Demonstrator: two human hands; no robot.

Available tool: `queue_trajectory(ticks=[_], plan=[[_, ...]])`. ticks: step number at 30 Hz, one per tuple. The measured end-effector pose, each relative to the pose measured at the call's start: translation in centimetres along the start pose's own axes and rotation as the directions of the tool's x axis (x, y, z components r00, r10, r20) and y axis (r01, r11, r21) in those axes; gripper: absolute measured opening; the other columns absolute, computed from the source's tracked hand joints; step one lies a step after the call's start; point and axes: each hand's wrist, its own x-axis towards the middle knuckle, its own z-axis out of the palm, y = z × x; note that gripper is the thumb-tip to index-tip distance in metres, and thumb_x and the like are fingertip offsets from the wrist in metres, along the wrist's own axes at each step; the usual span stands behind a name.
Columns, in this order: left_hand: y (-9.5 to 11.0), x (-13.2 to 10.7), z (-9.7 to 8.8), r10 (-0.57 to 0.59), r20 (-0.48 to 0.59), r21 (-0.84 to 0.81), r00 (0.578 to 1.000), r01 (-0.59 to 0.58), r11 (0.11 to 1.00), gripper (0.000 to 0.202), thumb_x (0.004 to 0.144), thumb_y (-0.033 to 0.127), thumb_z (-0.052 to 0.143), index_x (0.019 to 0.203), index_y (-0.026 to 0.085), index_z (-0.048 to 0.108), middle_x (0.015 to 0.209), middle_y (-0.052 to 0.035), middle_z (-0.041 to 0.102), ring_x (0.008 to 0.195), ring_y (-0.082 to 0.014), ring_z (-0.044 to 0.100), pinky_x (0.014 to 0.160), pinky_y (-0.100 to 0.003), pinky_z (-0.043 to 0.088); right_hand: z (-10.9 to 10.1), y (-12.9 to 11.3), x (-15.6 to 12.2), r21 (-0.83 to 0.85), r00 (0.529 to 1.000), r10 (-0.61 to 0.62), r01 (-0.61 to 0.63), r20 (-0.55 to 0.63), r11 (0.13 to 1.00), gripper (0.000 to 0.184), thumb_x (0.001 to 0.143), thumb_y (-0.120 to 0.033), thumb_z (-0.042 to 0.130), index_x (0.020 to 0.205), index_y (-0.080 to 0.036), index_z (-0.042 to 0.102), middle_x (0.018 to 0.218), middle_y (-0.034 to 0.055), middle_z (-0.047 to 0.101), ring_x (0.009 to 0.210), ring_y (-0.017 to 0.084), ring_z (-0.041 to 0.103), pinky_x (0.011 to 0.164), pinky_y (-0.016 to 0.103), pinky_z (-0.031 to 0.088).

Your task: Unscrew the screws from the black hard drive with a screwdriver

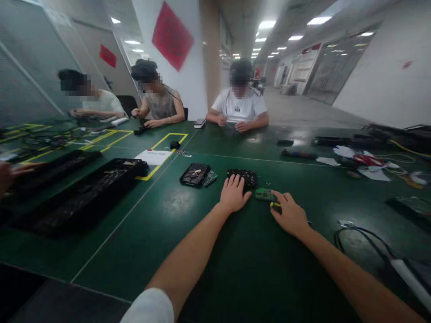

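My left hand (234,193) lies with fingers stretched over the near edge of a black plastic casing (249,177) dotted with small light bits. To its right, my right hand (290,214) is curled around a yellow-and-black tool (276,205), which looks like a screwdriver; a thin dark end shows past the far side of the hand. The fingertips of that hand reach the right edge of a small green circuit board (264,194) on the table. Several tiny pieces, perhaps screws, are scattered just behind the board.
Left of my hands sit another black casing (194,174) and a circuit board (210,178). Long black trays (84,193) of parts stand farther left. Cables (367,240) and a clutter of wires and paper (363,159) lie right. Several people sit across the green table (161,251).
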Motion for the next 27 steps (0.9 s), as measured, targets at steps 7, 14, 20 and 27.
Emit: queue_trajectory(ticks=[7,14,20,27], plan=[[0.3,-3.3,-0.4,0.018,0.005,-0.002,1.0,-0.018,1.0,0.074,0.104,0.062,0.035,0.163,0.016,0.037,0.172,-0.0117,0.031,0.162,-0.0334,0.023,0.132,-0.053,0.019,-0.4,0.0,-0.1,0.013,0.997,-0.076,0.076,-0.014,0.997,0.049,0.103,-0.059,0.048,0.14,-0.032,0.065,0.148,0.0098,0.05,0.095,0.024,0.071,0.075,0.038,0.06],[-0.1,-6.5,-0.9,0.066,0.002,0.013,0.998,-0.066,0.998,0.072,0.105,0.059,0.039,0.164,0.017,0.036,0.172,-0.0132,0.03,0.162,-0.0327,0.022,0.131,-0.054,0.022,-0.8,0.2,-1.1,0.077,0.992,-0.124,0.124,-0.004,0.989,0.038,0.104,-0.05,0.053,0.124,-0.023,0.07,0.149,0.0095,0.059,0.111,0.027,0.07,0.089,0.045,0.061],[0.0,-7.8,-0.9,0.069,-0.007,-0.001,0.998,-0.069,0.998,0.069,0.106,0.055,0.041,0.164,0.019,0.036,0.172,-0.0124,0.031,0.162,-0.0315,0.022,0.131,-0.054,0.024,-0.9,0.4,-1.4,0.118,0.994,-0.111,0.113,-0.024,0.987,0.033,0.103,-0.05,0.057,0.111,-0.021,0.07,0.15,0.0112,0.06,0.116,0.03,0.07,0.092,0.049,0.061],[-0.4,-7.5,-0.8,0.072,-0.022,-0.06,0.997,-0.074,0.995,0.063,0.106,0.053,0.042,0.159,0.019,0.044,0.17,-0.0128,0.035,0.161,-0.0319,0.025,0.13,-0.055,0.026,-0.7,0.4,-1.6,0.128,0.986,-0.154,0.161,-0.064,0.979,0.039,0.101,-0.057,0.057,0.093,-0.02,0.065,0.147,0.0138,0.062,0.118,0.031,0.069,0.093,0.049,0.059]])
